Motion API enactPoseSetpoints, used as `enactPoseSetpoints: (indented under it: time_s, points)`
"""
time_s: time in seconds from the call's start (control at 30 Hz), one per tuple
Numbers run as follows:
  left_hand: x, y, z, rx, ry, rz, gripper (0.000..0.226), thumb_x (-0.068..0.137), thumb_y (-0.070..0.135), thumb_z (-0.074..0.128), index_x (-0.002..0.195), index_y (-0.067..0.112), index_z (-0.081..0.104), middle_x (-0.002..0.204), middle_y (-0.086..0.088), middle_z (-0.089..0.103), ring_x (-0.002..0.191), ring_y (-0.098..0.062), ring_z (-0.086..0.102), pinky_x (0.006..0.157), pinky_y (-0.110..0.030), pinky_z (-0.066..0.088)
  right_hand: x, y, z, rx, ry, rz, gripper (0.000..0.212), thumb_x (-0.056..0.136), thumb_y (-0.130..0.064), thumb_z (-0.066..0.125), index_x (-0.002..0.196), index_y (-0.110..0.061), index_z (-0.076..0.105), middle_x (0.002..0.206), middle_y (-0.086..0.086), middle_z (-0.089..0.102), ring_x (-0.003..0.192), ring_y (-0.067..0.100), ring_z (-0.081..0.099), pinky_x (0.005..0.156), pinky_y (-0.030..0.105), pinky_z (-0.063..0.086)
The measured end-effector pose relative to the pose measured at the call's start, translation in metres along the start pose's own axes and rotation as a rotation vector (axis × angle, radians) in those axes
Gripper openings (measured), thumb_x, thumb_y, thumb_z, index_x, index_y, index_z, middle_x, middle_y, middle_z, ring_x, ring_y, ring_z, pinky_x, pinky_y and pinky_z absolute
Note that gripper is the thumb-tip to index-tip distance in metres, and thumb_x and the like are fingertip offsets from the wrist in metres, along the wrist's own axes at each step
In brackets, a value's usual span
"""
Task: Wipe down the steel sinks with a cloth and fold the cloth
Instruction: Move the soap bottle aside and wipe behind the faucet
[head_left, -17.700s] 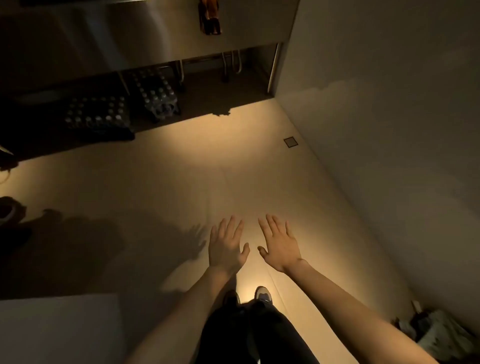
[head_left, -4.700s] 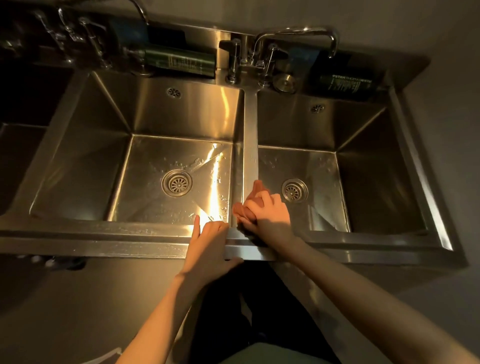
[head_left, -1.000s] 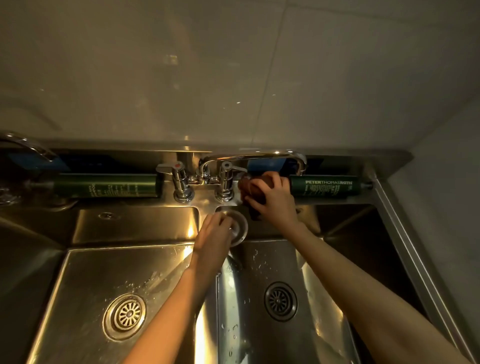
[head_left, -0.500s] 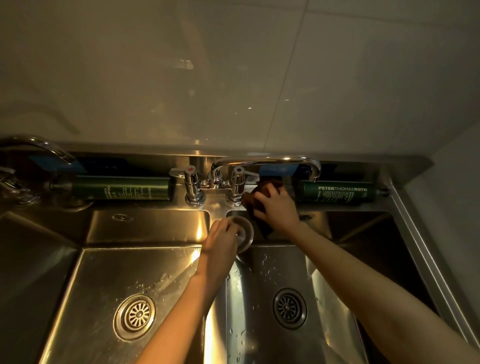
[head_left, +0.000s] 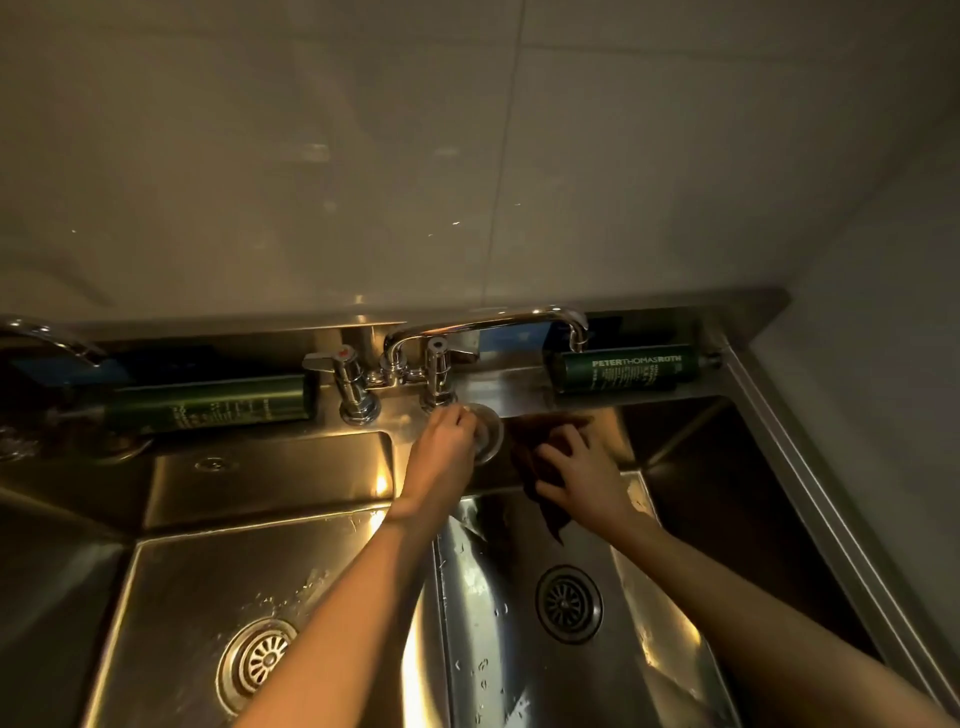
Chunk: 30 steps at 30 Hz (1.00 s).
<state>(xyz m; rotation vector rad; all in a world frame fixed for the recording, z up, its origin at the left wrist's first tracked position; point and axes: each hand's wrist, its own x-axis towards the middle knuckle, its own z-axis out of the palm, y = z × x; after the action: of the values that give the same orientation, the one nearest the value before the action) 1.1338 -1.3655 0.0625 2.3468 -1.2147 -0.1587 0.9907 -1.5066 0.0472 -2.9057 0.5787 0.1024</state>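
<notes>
Two steel sinks lie side by side: the left sink (head_left: 218, 582) and the right sink (head_left: 670, 613). A dark brown cloth (head_left: 535, 441) is spread against the back wall of the right sink. My right hand (head_left: 584, 475) presses it there, fingers bent over the cloth. My left hand (head_left: 441, 449) grips a round steel drain plug (head_left: 491, 434) at the back of the divider, just below the tap handles. Water drops dot both sink floors.
A chrome tap (head_left: 483, 332) with two handles stands on the back ledge, its spout turned right. Green bottles lie on the ledge, one at left (head_left: 208, 402) and one at right (head_left: 623, 368). A tiled wall rises behind; another wall closes the right side.
My right hand has brought the cloth down from the ledge by the tap onto the back wall of the right sink. My left hand stays on the round plug.
</notes>
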Motion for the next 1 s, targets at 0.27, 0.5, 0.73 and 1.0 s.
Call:
enactPoseSetpoints:
  time_s: [0.27,0.5,0.73,1.0]
  points:
    - [0.055,0.017,0.018,0.16,-0.118,0.038,0.041,0.091,0.005,0.053,0.131,0.005,0.047,0.134,-0.012,0.045,0.126,-0.026,0.037,0.103,-0.036,0.037,-0.024,0.022,-0.039,-0.05,0.201,-0.011,0.045,0.068,-0.036,0.078,0.106,-0.022,0.06,0.113,0.012,0.058,0.092,0.037,0.055,0.069,0.044,0.053]
    - [0.068,0.013,0.027,0.264,-0.186,0.053,0.046,0.088,0.003,0.056,0.133,0.005,0.044,0.134,-0.012,0.044,0.126,-0.028,0.036,0.104,-0.037,0.036,-0.032,0.029,-0.052,-0.081,0.208,0.082,0.041,0.075,-0.04,0.072,0.11,-0.025,0.059,0.117,0.009,0.054,0.098,0.035,0.052,0.072,0.042,0.052]
    - [0.075,0.004,0.03,0.287,-0.181,0.028,0.042,0.089,0.0,0.053,0.13,0.005,0.049,0.129,-0.012,0.047,0.124,-0.028,0.039,0.099,-0.037,0.042,-0.036,0.032,-0.06,-0.091,0.17,0.116,0.041,0.083,-0.043,0.063,0.119,-0.025,0.057,0.128,0.009,0.046,0.109,0.034,0.044,0.084,0.041,0.046]
    - [0.075,0.005,0.026,0.279,-0.125,0.051,0.039,0.089,0.003,0.053,0.128,0.005,0.051,0.128,-0.013,0.05,0.119,-0.029,0.047,0.088,-0.039,0.047,-0.038,0.046,-0.063,-0.099,0.142,0.125,0.043,0.087,-0.046,0.057,0.126,-0.028,0.052,0.133,0.006,0.041,0.112,0.029,0.04,0.089,0.036,0.041]
